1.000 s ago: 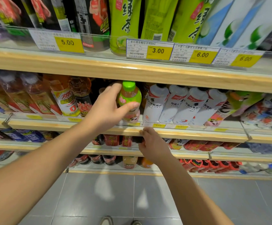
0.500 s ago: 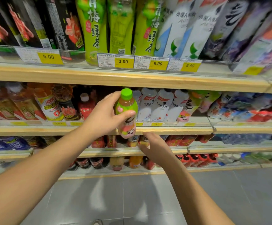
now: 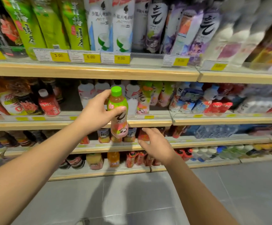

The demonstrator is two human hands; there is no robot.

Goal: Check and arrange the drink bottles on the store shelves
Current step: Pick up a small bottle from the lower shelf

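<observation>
Pulled clear of its row since a second ago, the green-capped bottle now hangs in front of the middle shelf, its base dipping below the wooden edge, while the right hand has left that edge and dropped lower. It is a slim bottle with a bright green cap, amber drink showing at the neck, a green upper label with a small pink badge, a dark brush-stroke mark at the waist and a pink lower part bearing a panda-like figure. It stands nearly upright, gripped by the left hand: the thumb crosses the front of the label, the other fingers curl round the far side near the neck. That arm reaches in from the lower left. Open and holding nothing, the right hand hovers just beside the bottle's base, fingers spread and loosely bent.
</observation>
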